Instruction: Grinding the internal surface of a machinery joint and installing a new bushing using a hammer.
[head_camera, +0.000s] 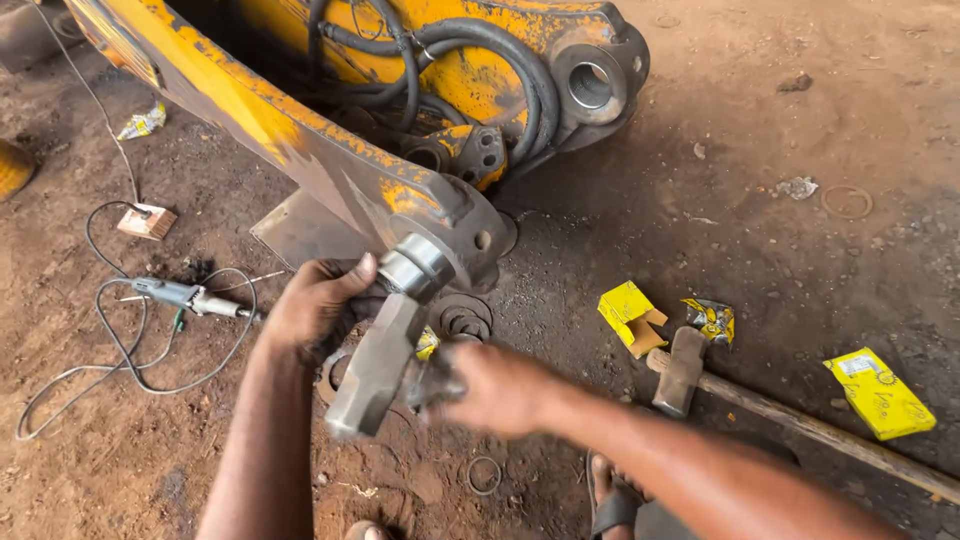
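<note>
**A:** What is each hand on?

**B:** The right hand (500, 388) is closed round the handle of a grey steel hammer head (375, 368), a blunt block that stands tilted just under the shiny steel bush (418, 266) seated in the end of the worn yellow-painted steel arm (300, 140). The left hand (318, 308) is cupped against the bush, thumb up along its edge, fingers curled behind.

**A:** How would that block handle?

**B:** Heavy and rigid, I judge, with all its weight at the head, so it wants a firm grip well back on the handle. The bush looks hard and smooth, likely greasy, so it is best steadied by its rim.

**A:** What can't you make out?

**B:** The handle is blurred and mostly buried in the fist. The left fingertips are hidden behind the bush, and how deep the bush sits in its bore I cannot tell. Flat dark rings (460, 318) lie on the dirt below, partly covered. A second long-handled sledgehammer (682, 368) lies to the right, its shaft cut off by the frame edge.
</note>
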